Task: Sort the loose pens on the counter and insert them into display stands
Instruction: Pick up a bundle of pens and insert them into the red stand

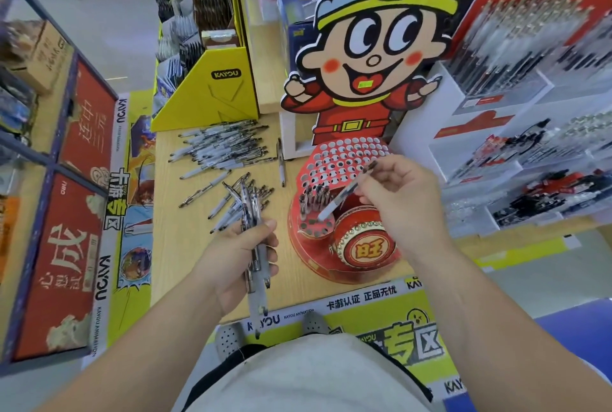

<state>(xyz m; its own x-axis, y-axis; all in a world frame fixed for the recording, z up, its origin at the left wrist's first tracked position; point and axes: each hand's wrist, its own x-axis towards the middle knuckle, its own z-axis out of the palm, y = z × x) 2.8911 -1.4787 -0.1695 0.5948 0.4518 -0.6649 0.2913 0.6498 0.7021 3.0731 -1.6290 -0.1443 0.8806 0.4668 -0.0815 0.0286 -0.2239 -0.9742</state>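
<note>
A red display stand [334, 266] with rows of round holes sits on the wooden counter [185, 233], under a cartoon cardboard figure. Several pens [313, 199] stand in its holes at the left. My right hand [402, 199] pinches a single white pen [341, 198] and holds it slanted, its tip down at a hole in the stand's lower tier. My left hand [241, 254] grips a bundle of several pens [255, 246] over the counter's near edge. Loose pens lie in two heaps, one far [225, 146] and one just beyond my left hand [238, 201].
A yellow cardboard display box [205, 90] stands at the counter's back left. White tiered racks of pens [530, 160] rise on the right. One pen [281, 163] lies alone beside the stand. A red and blue shelf unit [66, 213] stands to the left.
</note>
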